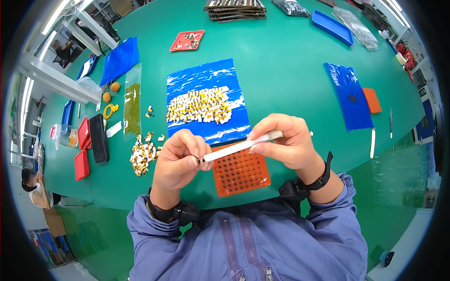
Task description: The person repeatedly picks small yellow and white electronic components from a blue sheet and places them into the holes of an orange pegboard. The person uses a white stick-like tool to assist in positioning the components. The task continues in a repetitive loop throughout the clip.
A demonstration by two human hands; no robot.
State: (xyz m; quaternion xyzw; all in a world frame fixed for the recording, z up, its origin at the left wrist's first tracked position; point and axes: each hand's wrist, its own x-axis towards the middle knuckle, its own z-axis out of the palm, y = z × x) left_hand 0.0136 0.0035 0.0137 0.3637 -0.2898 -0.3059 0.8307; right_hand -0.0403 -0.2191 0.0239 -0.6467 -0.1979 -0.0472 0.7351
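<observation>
Both hands, left hand (180, 159) and right hand (283, 140), grip a white stick (234, 147) above the orange tray (241, 173).

A large green surface (290, 61) fills most of the view, and its edges bend with the lens. To the left of the green surface stands a white frame (51, 77) with long ceiling lights (54, 16) above it. Farther left of the green surface, another person (35, 187) sits low. At its far right, shelves (412, 56) carry small items.
</observation>
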